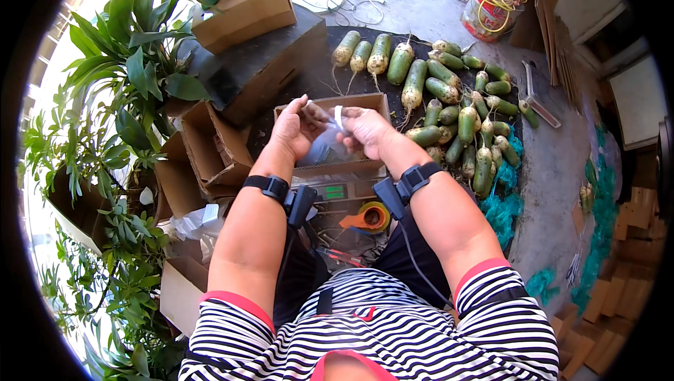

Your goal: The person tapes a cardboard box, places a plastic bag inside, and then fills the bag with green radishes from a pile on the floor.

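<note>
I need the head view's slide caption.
Left hand and right hand hold clear plastic over a cardboard box near radishes.

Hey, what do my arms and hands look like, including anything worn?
Your left hand and right hand look ungloved. Each forearm has a black strap with a dark boxy device; a thin cable trails from the right one. The short sleeves are black-and-white striped with red cuffs.
</note>
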Motion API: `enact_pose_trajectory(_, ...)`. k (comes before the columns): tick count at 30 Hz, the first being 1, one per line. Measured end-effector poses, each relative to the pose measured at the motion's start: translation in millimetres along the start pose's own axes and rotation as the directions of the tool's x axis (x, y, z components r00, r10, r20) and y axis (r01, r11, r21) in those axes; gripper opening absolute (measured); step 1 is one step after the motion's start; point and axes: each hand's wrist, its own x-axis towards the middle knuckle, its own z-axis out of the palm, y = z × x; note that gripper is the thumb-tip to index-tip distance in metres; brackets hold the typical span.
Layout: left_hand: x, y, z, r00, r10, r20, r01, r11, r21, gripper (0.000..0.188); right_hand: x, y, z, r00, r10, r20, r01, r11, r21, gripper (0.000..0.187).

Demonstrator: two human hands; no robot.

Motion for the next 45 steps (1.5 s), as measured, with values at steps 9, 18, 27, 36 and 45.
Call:
enact_pose_trajectory(9,-27.7,-8.2,44.0,0.998,-0.059,0.029,0.044,0.924,0.380,0.072,-1.0,15.5,19.8,0.962,-0.262,-0.077,0.220,0.910,-0.352,0.018)
enact_pose_trajectory(18,1.0,-1.7,11.8,0.995,-0.065,-0.076,0.100,0.662,0.743,0.052,-16.1,2.1,-3.7,0.749,-0.634,-0.190,-0.026,0.259,-0.965,0.029)
enact_pose_trajectory(27,27.8,-46.2,-26.4,0.991,-0.030,-0.133,0.108,-0.428,0.897,0.038,-5.0,-10.4,-17.8,0.662,-0.722,-0.200,-0.276,0.013,-0.961,0.021)
enact_pose_trajectory(36,51.9,-64.9,-43.9,0.912,-0.401,-0.087,-0.211,-0.642,0.737,0.027,6.0,3.9,18.2,0.760,-0.625,0.177,0.319,0.123,-0.940,0.014)
enact_pose_trajectory(45,-9.1,-2.1,13.6,0.980,-0.187,0.060,-0.118,-0.314,0.942,0.033,77.3,34.1,-39.2,0.990,0.137,-0.018,-0.022,0.027,-0.999,0.045)
